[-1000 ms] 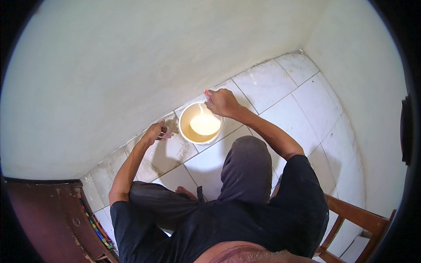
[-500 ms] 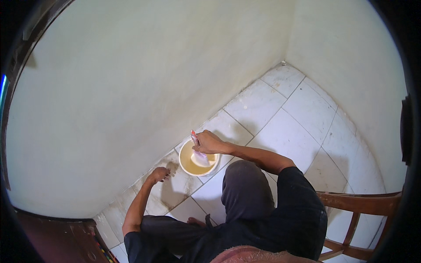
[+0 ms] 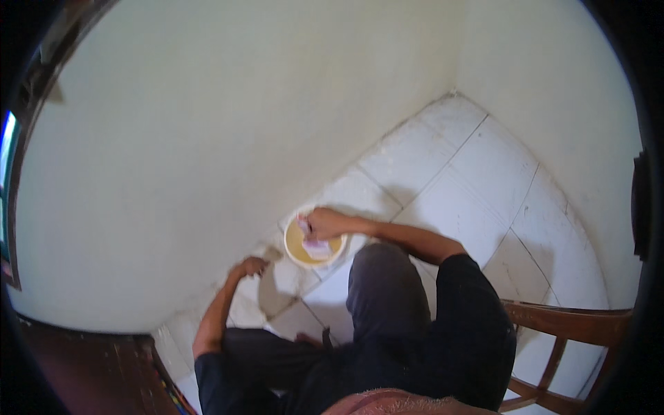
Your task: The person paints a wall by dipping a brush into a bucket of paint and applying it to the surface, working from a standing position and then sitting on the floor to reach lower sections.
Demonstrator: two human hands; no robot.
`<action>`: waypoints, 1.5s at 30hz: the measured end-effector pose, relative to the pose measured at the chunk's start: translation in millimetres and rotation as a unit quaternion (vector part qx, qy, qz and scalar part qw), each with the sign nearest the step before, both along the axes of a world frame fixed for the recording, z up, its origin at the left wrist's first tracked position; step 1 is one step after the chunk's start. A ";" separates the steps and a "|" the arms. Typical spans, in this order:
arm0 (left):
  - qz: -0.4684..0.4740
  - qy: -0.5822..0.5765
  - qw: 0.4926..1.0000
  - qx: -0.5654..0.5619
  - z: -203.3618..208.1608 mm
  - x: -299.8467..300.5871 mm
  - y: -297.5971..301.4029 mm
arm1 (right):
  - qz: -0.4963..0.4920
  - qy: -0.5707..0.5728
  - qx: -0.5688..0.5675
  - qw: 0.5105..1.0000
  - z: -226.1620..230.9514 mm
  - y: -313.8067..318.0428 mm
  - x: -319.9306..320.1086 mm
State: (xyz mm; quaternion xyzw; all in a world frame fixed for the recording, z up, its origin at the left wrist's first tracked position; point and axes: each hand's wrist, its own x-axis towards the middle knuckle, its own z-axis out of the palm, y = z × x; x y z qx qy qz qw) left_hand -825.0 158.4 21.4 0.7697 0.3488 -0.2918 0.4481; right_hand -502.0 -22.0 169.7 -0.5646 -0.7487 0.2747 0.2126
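Note:
A round white bucket (image 3: 293, 250) with yellowish liquid inside stands on the white floor tiles close to the wall. My right hand (image 3: 325, 223) is over the bucket, gripping a pale pinkish cloth (image 3: 315, 247) that hangs down into it. My left hand (image 3: 249, 267) rests low near the wall's base, left of the bucket, fingers curled; what it touches is too small to tell. My bent knees in dark trousers (image 3: 384, 287) sit just behind the bucket.
A cream wall (image 3: 207, 138) rises right in front, meeting a second wall at a corner at the upper right. A wooden chair (image 3: 567, 325) stands at the lower right. Dark wooden furniture (image 3: 90, 373) fills the lower left.
The view has swung upward and back, so bucket and hands appear lower and smaller. My right hand stayed at the bucket, now with the cloth lifted at its rim. My left hand stayed by the wall.

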 end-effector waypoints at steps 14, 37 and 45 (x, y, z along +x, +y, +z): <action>-0.044 -0.064 0.995 0.062 -2.5 -22.4 -5.6 | -0.224 -0.059 0.109 0.967 35.1 -15.2 40.3; 0.000 0.016 0.997 0.078 23.5 9.1 -17.7 | -0.430 0.040 0.747 0.505 278.8 123.0 182.6; -0.006 0.027 0.997 0.066 29.1 -1.8 -28.7 | -0.014 0.187 0.691 0.698 256.4 119.2 -46.1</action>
